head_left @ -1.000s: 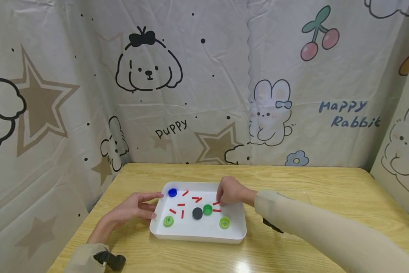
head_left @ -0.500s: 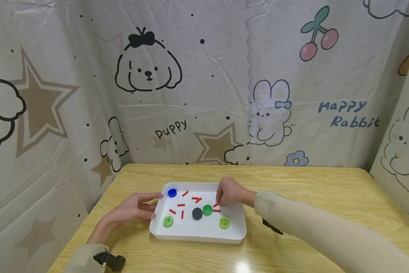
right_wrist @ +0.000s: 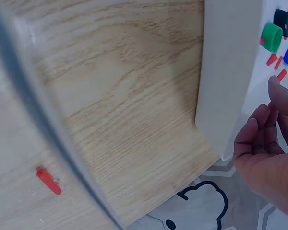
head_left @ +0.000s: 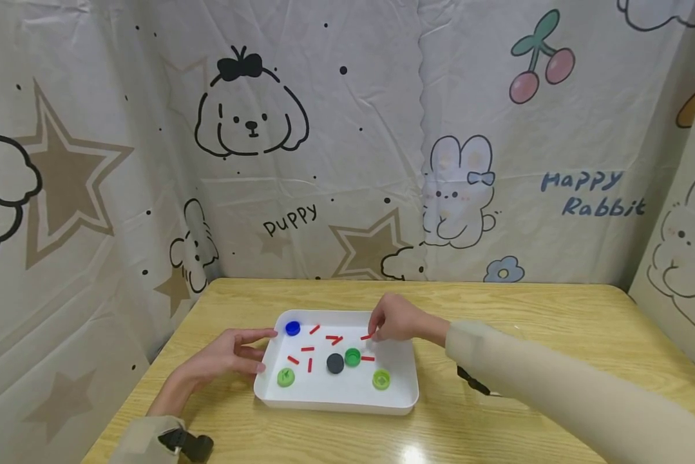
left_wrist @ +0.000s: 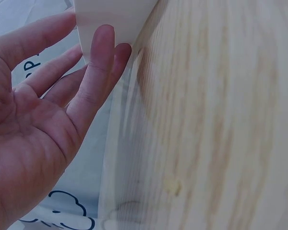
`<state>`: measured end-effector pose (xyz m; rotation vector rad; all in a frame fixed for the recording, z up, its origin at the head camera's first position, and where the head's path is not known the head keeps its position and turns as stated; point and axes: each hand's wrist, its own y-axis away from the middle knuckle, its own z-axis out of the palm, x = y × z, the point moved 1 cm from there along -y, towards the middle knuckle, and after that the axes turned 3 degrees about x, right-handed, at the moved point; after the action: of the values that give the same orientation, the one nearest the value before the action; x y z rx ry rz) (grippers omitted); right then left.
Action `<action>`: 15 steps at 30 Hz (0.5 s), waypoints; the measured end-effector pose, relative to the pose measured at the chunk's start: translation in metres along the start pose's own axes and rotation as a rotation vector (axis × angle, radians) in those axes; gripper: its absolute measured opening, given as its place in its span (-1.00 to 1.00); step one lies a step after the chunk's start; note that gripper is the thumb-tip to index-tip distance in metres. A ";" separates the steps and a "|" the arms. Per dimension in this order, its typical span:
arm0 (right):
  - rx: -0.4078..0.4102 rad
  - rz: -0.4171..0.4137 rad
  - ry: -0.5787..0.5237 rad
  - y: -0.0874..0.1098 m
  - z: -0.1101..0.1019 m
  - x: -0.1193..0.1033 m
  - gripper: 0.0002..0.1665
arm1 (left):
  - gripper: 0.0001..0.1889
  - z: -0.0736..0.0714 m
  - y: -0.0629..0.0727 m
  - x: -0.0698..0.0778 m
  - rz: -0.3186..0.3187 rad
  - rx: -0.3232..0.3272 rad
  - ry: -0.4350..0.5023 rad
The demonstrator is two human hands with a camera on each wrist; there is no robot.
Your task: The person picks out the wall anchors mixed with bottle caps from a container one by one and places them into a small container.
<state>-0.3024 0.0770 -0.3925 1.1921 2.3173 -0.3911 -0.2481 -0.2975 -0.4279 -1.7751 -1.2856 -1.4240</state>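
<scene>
A shallow white tray sits on the table with bottle caps and short red sticks inside. My left hand touches the tray's left wall with loosely extended fingers; the left wrist view shows fingertips against that white wall. Over the tray's right rear part, my right hand pinches a red stick between thumb and fingers. Below that stick lies another red stick, close to a green cap and a black cap. The tips of the right fingers are partly hidden.
Also in the tray are a blue cap, a light green cap and a yellow-green cap. Right of the tray, partly behind the right sleeve, stands something transparent. Beyond a clear edge, a red stick shows in the right wrist view.
My right hand has risen slightly and shifted right, bringing one red stick up from the tray floor. The left hand has stayed at the tray's wall.
</scene>
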 end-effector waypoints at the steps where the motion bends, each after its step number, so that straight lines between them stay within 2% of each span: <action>1: -0.001 -0.001 -0.014 0.001 -0.002 0.000 -0.87 | -0.22 0.000 0.000 0.000 0.000 0.000 0.001; 15: 0.014 0.063 -0.193 0.022 -0.023 0.000 -0.93 | -0.22 0.002 0.001 0.003 0.005 0.006 -0.015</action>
<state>-0.2907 0.1004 -0.3736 1.1760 2.1103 -0.4782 -0.2460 -0.2948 -0.4257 -1.7868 -1.2901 -1.4053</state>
